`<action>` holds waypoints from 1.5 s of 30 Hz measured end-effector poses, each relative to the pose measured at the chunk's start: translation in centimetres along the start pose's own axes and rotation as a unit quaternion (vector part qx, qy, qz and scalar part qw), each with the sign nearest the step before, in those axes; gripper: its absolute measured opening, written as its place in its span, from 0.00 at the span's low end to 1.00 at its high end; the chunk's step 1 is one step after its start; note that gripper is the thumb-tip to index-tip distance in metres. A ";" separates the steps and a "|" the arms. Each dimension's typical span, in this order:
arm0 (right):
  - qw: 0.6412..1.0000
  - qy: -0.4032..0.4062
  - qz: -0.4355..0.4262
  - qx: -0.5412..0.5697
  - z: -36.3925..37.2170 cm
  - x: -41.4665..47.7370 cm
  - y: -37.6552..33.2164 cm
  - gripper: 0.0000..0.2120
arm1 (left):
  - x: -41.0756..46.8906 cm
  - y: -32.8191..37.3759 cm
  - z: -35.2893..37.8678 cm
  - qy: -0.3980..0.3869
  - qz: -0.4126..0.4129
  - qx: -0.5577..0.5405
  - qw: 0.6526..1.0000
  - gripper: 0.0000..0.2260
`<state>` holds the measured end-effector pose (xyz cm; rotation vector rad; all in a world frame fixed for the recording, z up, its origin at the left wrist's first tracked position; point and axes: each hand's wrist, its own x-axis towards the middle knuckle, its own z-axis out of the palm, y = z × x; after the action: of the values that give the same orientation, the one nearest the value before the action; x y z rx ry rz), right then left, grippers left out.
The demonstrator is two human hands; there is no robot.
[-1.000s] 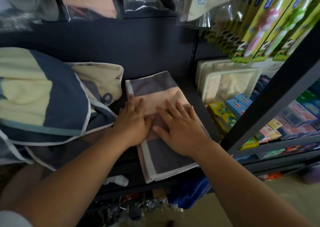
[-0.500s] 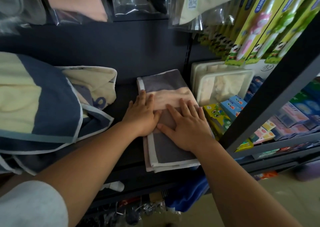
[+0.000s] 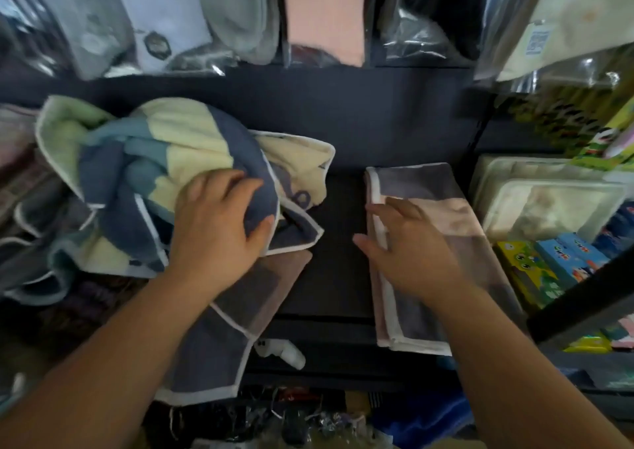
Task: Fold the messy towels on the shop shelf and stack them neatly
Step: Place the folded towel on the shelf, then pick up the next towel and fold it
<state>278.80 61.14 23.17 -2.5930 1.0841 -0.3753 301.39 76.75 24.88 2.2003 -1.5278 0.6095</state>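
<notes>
A folded grey-and-pink towel (image 3: 442, 205) with white trim lies flat on the dark shelf (image 3: 339, 242) at the right. My right hand (image 3: 408, 249) rests on its left edge, fingers spread and holding nothing. To the left sits a crumpled heap of blue, cream and teal towels (image 3: 137, 174). My left hand (image 3: 219, 222) has its fingers curled into the blue-and-cream towel on top of that heap. A grey towel with white trim (image 3: 223, 338) hangs over the shelf's front edge under my left forearm.
Clear boxes of cloths (image 3: 549, 201) and small colourful cartons (image 3: 555, 263) stand right of the folded towel. Bagged goods (image 3: 322, 12) hang above. A dark upright post (image 3: 583, 304) crosses the right side. A white plastic piece (image 3: 281, 349) sits at the shelf's front edge.
My left hand left the folded towel, moved left and took hold of the blue-and-cream towel. My right hand slid to the folded towel's left edge. The view shifted left.
</notes>
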 end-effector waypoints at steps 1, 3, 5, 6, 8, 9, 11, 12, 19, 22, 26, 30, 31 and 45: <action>0.998 0.008 -0.047 0.036 0.4 0.4 -1.7 0.28 | -0.8 -1.9 -0.6 0.009 -0.029 0.013 0.999 0.23; 0.988 0.000 -0.129 0.086 1.7 1.2 -5.0 0.27 | -2.5 -4.9 -1.5 0.005 -0.091 0.036 0.995 0.28; 0.978 -0.026 -0.177 0.109 3.2 1.7 -7.9 0.26 | -4.0 -7.1 -1.9 -0.022 -0.129 0.058 0.990 0.33; 0.976 -0.034 -0.191 0.104 3.9 2.0 -9.1 0.26 | -4.5 -8.0 -2.0 -0.039 -0.133 0.062 0.988 0.34; 0.978 -0.024 -0.200 0.061 5.1 2.6 -10.9 0.28 | -5.1 -9.5 -2.1 -0.060 -0.123 0.052 0.989 0.36; 0.981 -0.010 -0.194 0.029 5.5 2.9 -11.5 0.29 | -5.3 -10.1 -2.1 -0.056 -0.115 0.039 0.991 0.36; 0.985 0.008 -0.167 -0.035 6.0 3.3 -12.6 0.33 | -5.6 -10.8 -2.3 -0.016 -0.110 0.007 0.994 0.34; 0.986 0.017 -0.157 -0.062 6.1 3.3 -13.0 0.34 | -5.9 -11.0 -2.6 0.017 -0.118 0.000 0.993 0.33; 0.967 0.157 -0.177 -0.096 7.9 2.8 -14.1 0.17 | -8.3 -13.5 -3.9 0.099 -0.235 -0.110 0.961 0.12; 0.945 0.210 -0.243 -0.061 8.0 3.2 -14.3 0.04 | -8.8 -13.7 -5.3 0.107 -0.247 -0.149 0.951 0.03; 0.948 0.226 -0.175 0.140 5.2 2.4 -15.6 0.08 | -9.1 -14.1 -7.3 0.101 -0.264 -0.195 0.939 0.01; 0.905 0.262 -0.108 0.316 1.0 1.2 -16.1 0.09 | -9.5 -15.0 -7.6 0.007 -0.237 -0.193 0.952 0.07; 0.892 0.278 -0.109 0.338 0.1 0.9 -16.1 0.09 | -9.6 -15.0 -7.6 -0.009 -0.236 -0.214 0.948 0.12; 0.872 0.361 -0.122 0.307 -3.0 -5.5 -13.5 0.10 | -8.2 -13.5 -5.1 -0.001 -0.088 -0.142 0.986 0.10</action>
<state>282.73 73.59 30.32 -2.0078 0.6344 -1.5581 310.91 90.28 23.65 2.0854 -1.3119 0.3132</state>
